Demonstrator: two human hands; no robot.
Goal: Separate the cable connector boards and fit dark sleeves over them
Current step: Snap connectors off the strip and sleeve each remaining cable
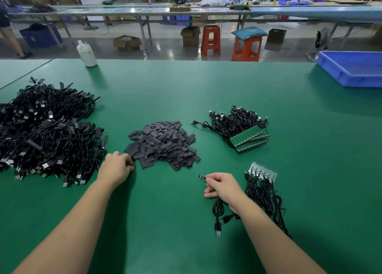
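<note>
Right hand [224, 188] has a single connector board [203, 177] pinched between curled fingers, green tip poking out toward nine o'clock, its black cable [217, 208] looping down toward six. Left hand [116, 167] is at the seven o'clock edge of the sleeve pile [162, 144], fingers curled onto the dark pieces; whether it has one sleeve isolated I cannot tell. So this looks like the pick-a-sleeve step, board already separated. At three o'clock of the right hand lies the joined strip [262, 170] of boards, and further up at one o'clock a bigger batch [248, 137]. Next, I judge, one sleeve must come free, open end squared to the board tip, hands brought together.
</note>
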